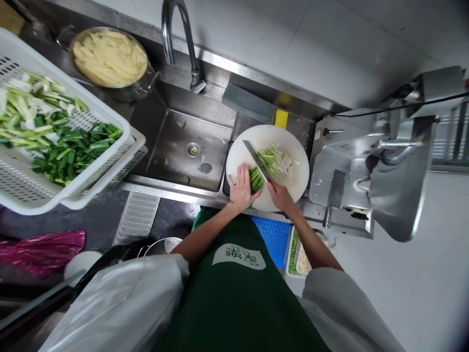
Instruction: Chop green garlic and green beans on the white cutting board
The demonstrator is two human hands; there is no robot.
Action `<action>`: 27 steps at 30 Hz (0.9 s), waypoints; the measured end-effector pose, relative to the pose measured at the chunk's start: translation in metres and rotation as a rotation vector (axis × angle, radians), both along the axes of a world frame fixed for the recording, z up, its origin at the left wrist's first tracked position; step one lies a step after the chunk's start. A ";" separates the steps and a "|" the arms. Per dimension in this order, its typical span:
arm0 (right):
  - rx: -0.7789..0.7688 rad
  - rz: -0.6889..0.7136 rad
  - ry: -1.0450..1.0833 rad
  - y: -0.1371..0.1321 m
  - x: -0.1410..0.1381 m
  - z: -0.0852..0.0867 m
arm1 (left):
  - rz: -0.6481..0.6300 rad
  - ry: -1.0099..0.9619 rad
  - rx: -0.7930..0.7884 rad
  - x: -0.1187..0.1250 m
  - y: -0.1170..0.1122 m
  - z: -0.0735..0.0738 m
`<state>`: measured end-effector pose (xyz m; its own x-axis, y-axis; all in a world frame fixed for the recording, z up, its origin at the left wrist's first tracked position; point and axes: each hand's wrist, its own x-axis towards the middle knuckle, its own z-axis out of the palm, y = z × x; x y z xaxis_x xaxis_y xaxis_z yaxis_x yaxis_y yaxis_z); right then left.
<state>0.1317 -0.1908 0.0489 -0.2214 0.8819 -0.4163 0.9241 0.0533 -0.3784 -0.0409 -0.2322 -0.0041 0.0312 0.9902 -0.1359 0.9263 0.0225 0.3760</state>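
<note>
A round white cutting board (242, 142) lies across the right side of the sink counter. My right hand (281, 196) is closed around the handle of a kitchen knife (255, 157), whose blade points up and left across the scallions. Green scallion stalks (256, 180) lie left of the blade, and cut pale pieces (280, 161) are on its right. My left hand (241, 188) rests flat on the board against the green stalks, fingers stretched out and thumb spread toward them. Whether its palm touches the stalks is hidden.
Left of the board is a steel sink (176, 161) under a curved faucet (188, 44). White baskets (124, 129), the top one with cut scallions, stand at left near a pot of pale slices (110, 58). A metal slicing machine (366, 166) stands close on the right.
</note>
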 end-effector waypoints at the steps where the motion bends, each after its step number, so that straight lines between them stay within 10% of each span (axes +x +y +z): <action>1: 0.039 0.059 -0.087 -0.017 -0.009 -0.002 | -0.003 -0.008 -0.012 0.000 -0.007 -0.002; 6: -0.057 0.173 -0.405 -0.097 -0.047 -0.026 | -0.104 -0.124 -0.145 0.005 -0.028 -0.022; 11: -0.081 0.118 -0.465 -0.123 -0.037 -0.039 | -0.101 -0.168 -0.101 0.009 -0.029 -0.036; 21: -0.084 0.128 -0.489 -0.102 -0.035 -0.042 | -0.130 -0.140 -0.111 0.011 -0.031 -0.039; 27: -0.038 0.130 -0.259 -0.035 -0.034 -0.036 | -0.055 -0.045 -0.102 0.017 -0.025 -0.032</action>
<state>0.0978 -0.2258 0.0127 -0.2133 0.8357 -0.5061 0.9766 0.1675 -0.1350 -0.0240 -0.2567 -0.0359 0.0930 0.9681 -0.2328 0.9096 0.0125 0.4154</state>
